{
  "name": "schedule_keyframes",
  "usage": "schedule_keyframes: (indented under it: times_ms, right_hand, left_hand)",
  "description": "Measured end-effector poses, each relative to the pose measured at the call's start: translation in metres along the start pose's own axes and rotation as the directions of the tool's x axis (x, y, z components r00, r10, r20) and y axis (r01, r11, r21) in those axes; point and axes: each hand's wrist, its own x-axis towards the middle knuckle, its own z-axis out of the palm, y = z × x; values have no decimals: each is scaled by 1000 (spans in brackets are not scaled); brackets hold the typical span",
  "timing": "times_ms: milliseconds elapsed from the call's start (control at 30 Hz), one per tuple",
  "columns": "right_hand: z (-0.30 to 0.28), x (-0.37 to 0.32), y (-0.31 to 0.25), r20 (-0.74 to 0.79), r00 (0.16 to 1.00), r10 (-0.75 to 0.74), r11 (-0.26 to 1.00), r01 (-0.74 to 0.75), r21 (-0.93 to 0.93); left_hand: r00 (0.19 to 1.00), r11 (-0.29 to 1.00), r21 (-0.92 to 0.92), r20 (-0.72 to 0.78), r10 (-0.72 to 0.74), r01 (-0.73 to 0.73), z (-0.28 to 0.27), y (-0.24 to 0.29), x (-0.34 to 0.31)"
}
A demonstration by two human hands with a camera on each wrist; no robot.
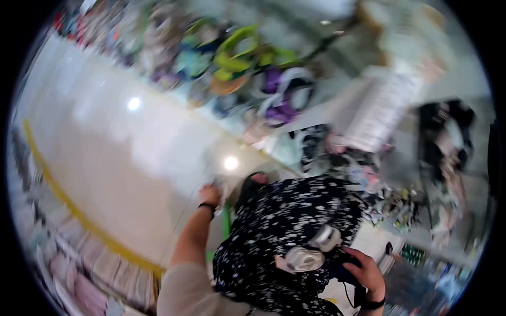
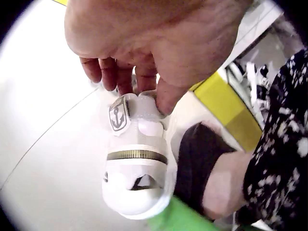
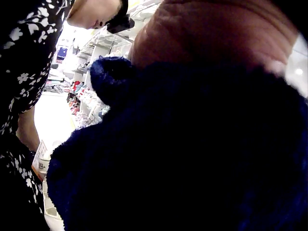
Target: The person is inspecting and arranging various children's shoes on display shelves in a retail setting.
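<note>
My left hand (image 2: 159, 38) reaches down beside my leg and pinches a white child's sandal (image 2: 139, 171) at its ankle end, thumb on one side and fingers on the other. The sandal has a grey anchor patch, a gold-toned band and an open toe pointing away from the hand. In the head view the left hand (image 1: 210, 195) is small and blurred. My right hand (image 1: 369, 271) grips a dark blue fluffy cloth (image 3: 192, 144), which fills most of the right wrist view and hides the fingers there. Two white shoes (image 1: 304, 259) lie on my lap, left of the right hand.
Shelves of colourful shoes (image 1: 237, 58) run along the far side of a shiny tiled floor (image 1: 105, 137). A yellow-edged shelf (image 1: 84, 221) stands at left. Close to the sandal are a foot in a black shoe (image 2: 199, 159) and a green bar (image 2: 180, 216).
</note>
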Motion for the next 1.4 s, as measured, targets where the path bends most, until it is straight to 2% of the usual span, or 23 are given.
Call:
schedule_keyframes:
  times_ms: [33, 67, 133, 167, 200, 267, 300, 400, 500, 633, 733, 767, 867, 933, 967, 1000, 1033, 1100, 1133, 1167, 1300, 1367, 1400]
  right_hand:
    - [-1, -5, 4, -2, 999, -50, 998, 50, 49]
    - [1, -7, 17, -58, 984, -169, 985, 170, 26]
    - [-7, -18, 23, -15, 995, -99, 995, 100, 15]
    - [-7, -19, 37, -57, 979, -198, 980, 198, -2]
    - [-7, -19, 47, -67, 975, -210, 977, 211, 13]
    - [-10, -27, 56, -107, 961, -254, 966, 258, 21]
    - [-7, -31, 62, -115, 962, -247, 968, 249, 6]
    - [8, -42, 79, -134, 955, -265, 964, 262, -42]
    - [19, -51, 84, -93, 961, -261, 965, 260, -19]
    - [49, -41, 111, -146, 893, -425, 905, 425, -38]
    - [43, -33, 119, -114, 896, -429, 902, 420, -95]
    - [50, -22, 125, -143, 849, -508, 860, 492, -136]
    - [49, -12, 117, -75, 801, -595, 800, 579, -157]
    - [61, 2, 113, -85, 725, -683, 728, 667, -158]
    - [63, 5, 105, -15, 750, -661, 740, 649, -177]
    - [64, 9, 97, 42, 774, -631, 753, 625, -207]
    - [64, 12, 94, 93, 762, -640, 724, 639, -259]
    - [68, 28, 96, 150, 732, -665, 670, 673, -313]
    - [72, 38, 100, 165, 707, -688, 647, 700, -303]
    - [76, 45, 105, 140, 678, -722, 628, 726, -280]
    - [56, 38, 117, 66, 622, -781, 614, 782, -102]
    - [37, 33, 132, 37, 645, -763, 646, 764, 10]
    - [28, 29, 142, 34, 673, -739, 674, 737, 56]
  left_hand:
    - [999, 999, -35, -6, 37, -38, -28, 6, -4]
    - [974, 991, -27, -193, 122, -129, 3, -4, 12]
    - [946, 968, -231, -323, 20, -99, -89, 31, -35]
    - [942, 938, -317, -334, 29, -141, -100, 35, -34]
    - [942, 902, -397, -335, 28, -168, -119, 39, -38]
    - [843, 850, -447, -538, -8, -277, -161, 61, -58]
    - [846, 808, -497, -534, 4, -317, -190, 74, -68]
    - [805, 505, -696, -593, -4, -510, -231, 93, -88]
    - [779, 336, -729, -626, 25, -596, -258, 120, -110]
    - [640, 481, -491, -739, 211, -726, -306, 181, -174]
    - [613, 451, -446, -710, 347, -773, -317, 229, -208]
    - [605, 510, -378, -682, 411, -773, -320, 236, -211]
    - [619, 541, -340, -605, 501, -769, -322, 257, -215]
    - [598, 570, -263, -586, 547, -779, -328, 274, -223]
    - [555, 558, -196, -577, 599, -806, -326, 278, -222]
    - [589, 593, -187, -530, 610, -783, -327, 287, -226]
    - [617, 593, -232, -500, 608, -771, -331, 299, -237]
    - [565, 584, -123, -472, 677, -802, -324, 309, -230]
    - [553, 591, -63, -447, 704, -804, -323, 314, -230]
    - [601, 614, -115, -409, 687, -781, -318, 319, -229]
    - [487, 568, 95, -413, 770, -818, -311, 339, -241]
    - [443, 537, 216, -364, 820, -816, -312, 353, -254]
    - [382, 482, 398, -308, 872, -780, -309, 357, -258]
